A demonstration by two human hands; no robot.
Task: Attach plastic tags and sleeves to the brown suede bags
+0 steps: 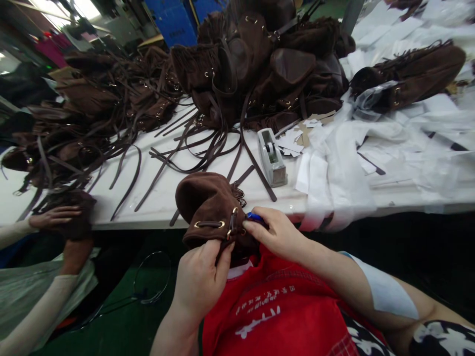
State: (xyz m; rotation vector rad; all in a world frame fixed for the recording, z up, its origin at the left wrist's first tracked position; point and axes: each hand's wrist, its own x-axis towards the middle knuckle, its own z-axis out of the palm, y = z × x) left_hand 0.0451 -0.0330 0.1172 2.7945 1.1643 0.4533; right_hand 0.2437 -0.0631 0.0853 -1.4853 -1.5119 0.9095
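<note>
You hold the brown suede bag [208, 207] at the near edge of the white table [156, 193], in front of the grey tape dispenser [272, 158] and to its left. Your left hand [200, 282] pinches the bag's lower edge, thumb and fingers closed on the suede just below the brass eyelets. Your right hand [278, 232] is curled round a small blue tool [254, 216] that touches the bag beside the strap; I cannot tell what kind of tool it is.

Behind the dispenser sits a pile of brown bags [260, 64], with loose straps trailing toward it. To its right lie white paper sheets [371, 148]. Far to its left, a co-worker's hand [55, 217] rests on another bag [79, 227].

Your red apron [274, 306], nearer you than the dispenser, carries white printed characters. They appear upside down in this view and are too distorted to read.
</note>
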